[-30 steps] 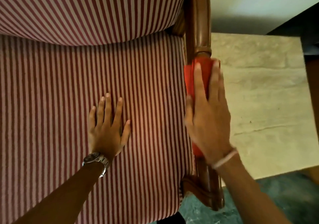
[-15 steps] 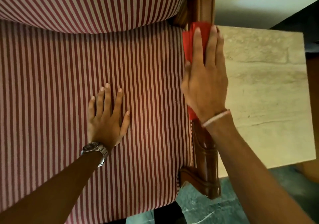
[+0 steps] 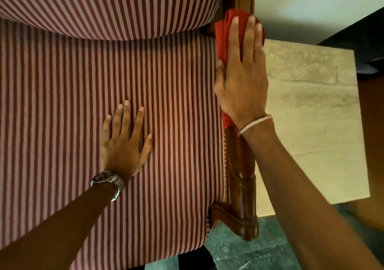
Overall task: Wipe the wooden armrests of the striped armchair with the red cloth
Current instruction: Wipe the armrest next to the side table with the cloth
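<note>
The red-and-white striped armchair (image 3: 72, 86) fills the left and centre of the head view. Its right wooden armrest (image 3: 242, 178) runs from the bottom up past the backrest. My right hand (image 3: 242, 76) lies flat along the armrest, pressing the red cloth (image 3: 223, 32) onto its far part beside the backrest cushion. Cloth shows past my fingertips and under my wrist. My left hand (image 3: 124, 143), wearing a metal watch, rests palm down with fingers spread on the seat cushion. The left armrest is out of view.
A pale stone-topped side table (image 3: 311, 107) stands right of the armrest. Green marbled floor (image 3: 239, 255) shows below the chair front. A light wall (image 3: 311, 3) and a dark piece of furniture (image 3: 365, 30) lie at the upper right.
My right hand has slid the red cloth along the right armrest away from me, from its middle toward the backrest. My left hand has stayed on the seat.
</note>
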A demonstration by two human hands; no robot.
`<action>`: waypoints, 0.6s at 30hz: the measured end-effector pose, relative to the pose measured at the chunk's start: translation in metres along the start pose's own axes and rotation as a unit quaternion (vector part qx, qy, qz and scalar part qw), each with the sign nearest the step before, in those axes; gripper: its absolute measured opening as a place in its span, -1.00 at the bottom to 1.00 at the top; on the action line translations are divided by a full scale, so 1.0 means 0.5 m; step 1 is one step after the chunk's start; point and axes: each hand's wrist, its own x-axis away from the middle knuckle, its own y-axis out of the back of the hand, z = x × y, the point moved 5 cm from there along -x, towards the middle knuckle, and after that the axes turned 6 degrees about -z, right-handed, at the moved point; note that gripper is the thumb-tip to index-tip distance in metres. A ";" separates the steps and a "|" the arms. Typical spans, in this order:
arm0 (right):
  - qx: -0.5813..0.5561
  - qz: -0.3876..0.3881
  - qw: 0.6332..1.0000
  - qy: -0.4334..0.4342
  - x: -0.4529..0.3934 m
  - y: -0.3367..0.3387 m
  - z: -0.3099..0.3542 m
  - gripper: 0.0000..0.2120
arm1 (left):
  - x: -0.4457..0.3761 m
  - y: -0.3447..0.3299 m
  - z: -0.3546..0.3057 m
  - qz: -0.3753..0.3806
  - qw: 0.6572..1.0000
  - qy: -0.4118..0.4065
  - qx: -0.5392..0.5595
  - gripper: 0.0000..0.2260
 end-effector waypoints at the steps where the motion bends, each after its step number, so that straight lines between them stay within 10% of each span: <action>1: -0.013 -0.002 1.000 0.003 0.027 0.001 -0.005 -0.38 | 0.002 0.003 0.000 0.002 1.000 0.002 0.001 -0.37; 6: -0.012 0.054 0.998 0.020 0.248 0.031 -0.026 -0.35 | 0.004 0.001 0.000 0.006 1.000 0.002 0.002 -0.37; 13: -0.052 0.003 0.998 -0.033 -0.017 -0.002 -0.009 -0.34 | 0.005 0.005 -0.004 0.005 1.000 0.009 0.010 -0.38; 18: -0.001 0.049 0.999 0.010 0.242 0.032 -0.022 -0.31 | 0.004 0.007 -0.005 0.003 1.000 0.003 -0.010 -0.38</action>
